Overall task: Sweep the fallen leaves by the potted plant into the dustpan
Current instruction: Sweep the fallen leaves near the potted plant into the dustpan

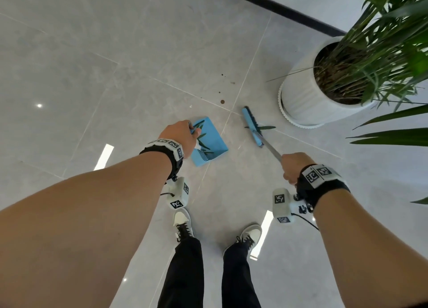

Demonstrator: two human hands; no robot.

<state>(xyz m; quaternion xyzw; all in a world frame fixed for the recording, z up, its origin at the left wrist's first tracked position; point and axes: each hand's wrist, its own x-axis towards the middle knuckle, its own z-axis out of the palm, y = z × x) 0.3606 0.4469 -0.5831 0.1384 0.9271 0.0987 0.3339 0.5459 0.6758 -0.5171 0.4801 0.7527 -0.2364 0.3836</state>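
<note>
A blue dustpan (214, 143) rests on the grey tiled floor, with several green leaves (201, 135) lying inside it. My left hand (181, 137) is closed around its handle, which the hand hides. A blue broom head (252, 126) touches the floor to the right of the dustpan. Its metal pole (272, 149) runs back to my right hand (294, 166), which grips it. One green leaf (266, 127) lies on the floor against the broom head, on the side toward the pot.
A white ribbed pot (303, 94) with a leafy green plant (382, 53) stands at the right. Small brown specks (222, 101) dot the floor beyond the dustpan. A dark baseboard (278, 7) runs along the far wall. My two shoes (183, 222) stand near the bottom.
</note>
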